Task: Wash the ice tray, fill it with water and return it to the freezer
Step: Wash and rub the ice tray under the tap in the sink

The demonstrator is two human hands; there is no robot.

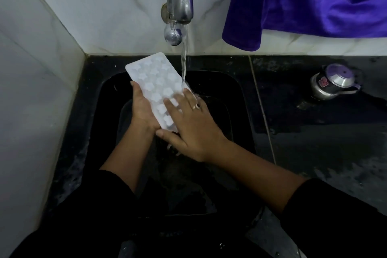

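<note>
"Over the sink [236, 111], between my two hands: ice tray [156, 81], moulded face toward me, far end tipped up beyond my fingertips," I log.

"Grip?" asks the observer.

"Left hand [142, 111] cups the tray's left long edge from beneath, fingers curled under it; it carries the weight. Right hand [192, 128] lies flat on top, fingers straight and spread across the face, thumb by the near end. It holds nothing, it only presses and rubs."

"Why the tilt?"

"Judgement: run-off. The water stream [183, 65] from the tap [180, 6] lands on the tray's right edge, just at my right fingertips, and the slope should carry it down into the basin. Cannot tell if I am seeing cavities or their backs."

"Stage?"

"Washing, by my reading. Filling and freezer not yet done; no freezer in view."

"Surroundings?"

"Black stone table [314, 142] to the right of my right hand, wet and patchy. Small metal pot [333, 84] with a purple-tinted lid stands on it, well apart from the hand. Purple cloth [303, 2] hangs beyond it. Pale tiled wall [41, 48] to the left of my left hand and behind the tap. Light is dim."
</note>
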